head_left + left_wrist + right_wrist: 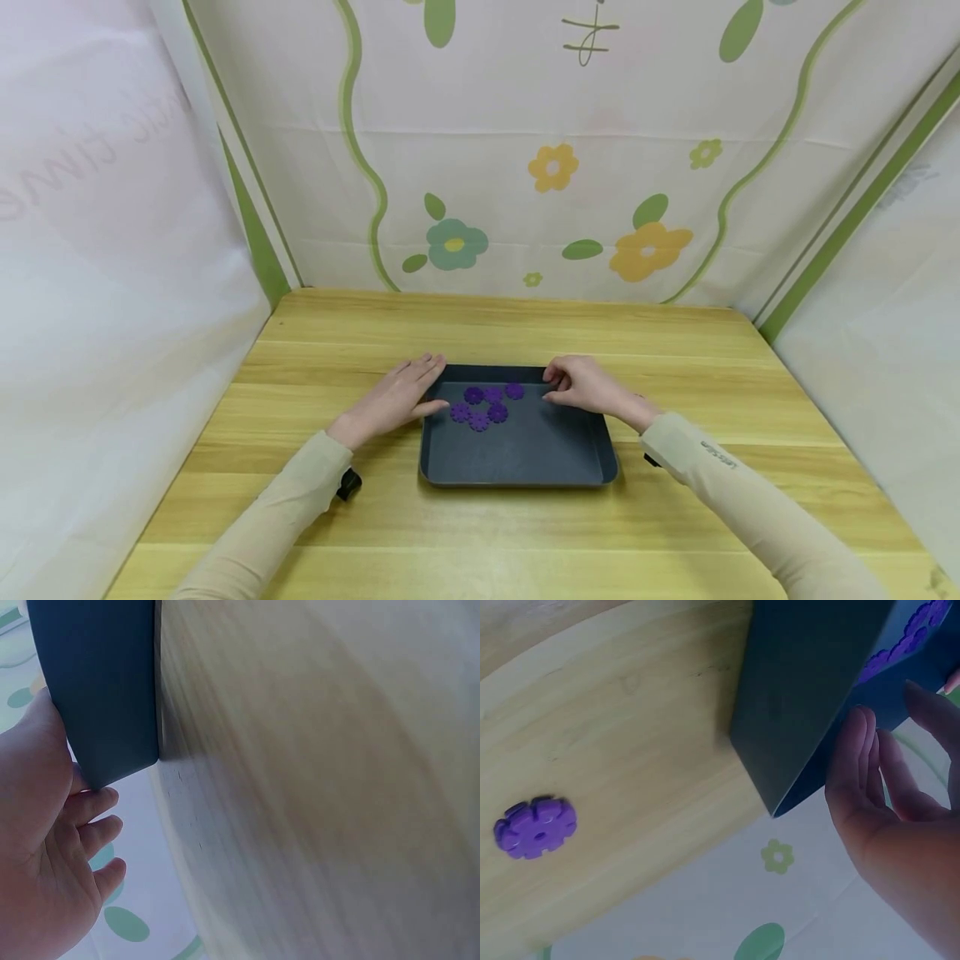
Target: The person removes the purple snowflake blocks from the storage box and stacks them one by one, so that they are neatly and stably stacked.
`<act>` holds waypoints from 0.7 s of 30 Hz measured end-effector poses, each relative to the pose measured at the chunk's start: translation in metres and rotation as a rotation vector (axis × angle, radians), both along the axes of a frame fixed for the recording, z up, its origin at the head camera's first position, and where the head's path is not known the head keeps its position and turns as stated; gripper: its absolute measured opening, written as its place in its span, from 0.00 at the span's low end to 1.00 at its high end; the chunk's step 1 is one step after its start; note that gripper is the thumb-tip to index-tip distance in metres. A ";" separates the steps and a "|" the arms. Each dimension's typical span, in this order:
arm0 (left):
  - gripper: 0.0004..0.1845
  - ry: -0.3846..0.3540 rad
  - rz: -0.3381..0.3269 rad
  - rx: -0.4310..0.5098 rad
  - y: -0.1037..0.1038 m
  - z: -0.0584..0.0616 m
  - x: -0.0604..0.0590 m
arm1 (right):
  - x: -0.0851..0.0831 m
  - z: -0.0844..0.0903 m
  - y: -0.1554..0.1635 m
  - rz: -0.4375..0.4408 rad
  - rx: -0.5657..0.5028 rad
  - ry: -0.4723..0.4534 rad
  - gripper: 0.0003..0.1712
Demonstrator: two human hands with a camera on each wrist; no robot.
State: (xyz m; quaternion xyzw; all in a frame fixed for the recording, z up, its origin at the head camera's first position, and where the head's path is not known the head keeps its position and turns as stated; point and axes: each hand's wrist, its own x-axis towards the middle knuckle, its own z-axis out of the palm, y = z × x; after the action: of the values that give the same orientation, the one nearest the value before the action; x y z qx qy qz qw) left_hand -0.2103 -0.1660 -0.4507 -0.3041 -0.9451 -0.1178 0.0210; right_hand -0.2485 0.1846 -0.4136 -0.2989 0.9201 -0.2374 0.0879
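Note:
A dark blue-grey tray point(525, 450) lies on the wooden table point(480, 325), with several purple flower-shaped discs point(487, 404) clustered in its far half. My left hand point(438, 385) lies with straight fingers against the tray's far-left corner; in the left wrist view the left hand point(52, 847) touches the tray point(97, 682) from outside. My right hand point(550, 387) hovers at the far-right rim, fingers loosely curved and holding nothing. In the right wrist view the right hand point(892, 795) is beside the tray point(802, 690) corner, discs point(900, 649) inside. One purple disc point(536, 827) lies on the table outside.
Floral cloth screens point(555, 167) wall in the table at the back and both sides. Bare tabletop point(315, 787) surrounds the tray. Black wrist-camera mounts point(348, 483) sit under both sleeves.

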 end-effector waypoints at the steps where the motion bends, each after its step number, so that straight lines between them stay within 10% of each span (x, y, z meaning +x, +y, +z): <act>1: 0.41 0.002 0.000 0.000 0.000 0.000 0.000 | 0.000 0.000 -0.002 -0.005 0.001 0.001 0.16; 21: 0.41 0.009 -0.001 -0.004 0.000 0.000 0.000 | 0.000 -0.011 -0.029 -0.027 0.021 0.047 0.16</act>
State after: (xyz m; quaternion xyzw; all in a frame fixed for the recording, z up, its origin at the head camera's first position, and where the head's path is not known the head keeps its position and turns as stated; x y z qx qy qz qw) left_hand -0.2104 -0.1656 -0.4511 -0.3049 -0.9452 -0.1143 0.0248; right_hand -0.2487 0.1560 -0.4249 -0.2910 0.9283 -0.2217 0.0661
